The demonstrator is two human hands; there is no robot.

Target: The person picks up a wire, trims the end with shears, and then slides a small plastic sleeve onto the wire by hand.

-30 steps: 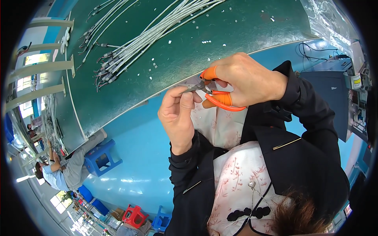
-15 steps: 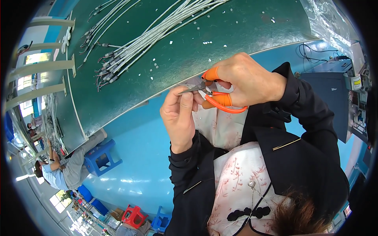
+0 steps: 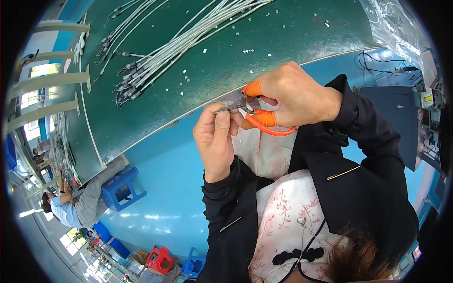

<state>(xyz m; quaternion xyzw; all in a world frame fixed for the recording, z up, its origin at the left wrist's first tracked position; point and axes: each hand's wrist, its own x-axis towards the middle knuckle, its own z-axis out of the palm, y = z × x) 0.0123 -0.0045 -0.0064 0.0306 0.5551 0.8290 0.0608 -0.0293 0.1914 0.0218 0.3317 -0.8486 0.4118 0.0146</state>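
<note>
Pliers (image 3: 259,125) roughly crosswise, tips (image 3: 223,109) leftward

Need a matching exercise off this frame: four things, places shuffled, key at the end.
Things:
1. orange-handled pliers
2. bundle of white cables
3. red stool
4. left hand

Places:
A. near the picture's lower edge
B. at the pliers' tips
C. gripped in the right hand
D. lying on the green tabletop

Pairs: 1-C, 2-D, 3-A, 4-B
</note>
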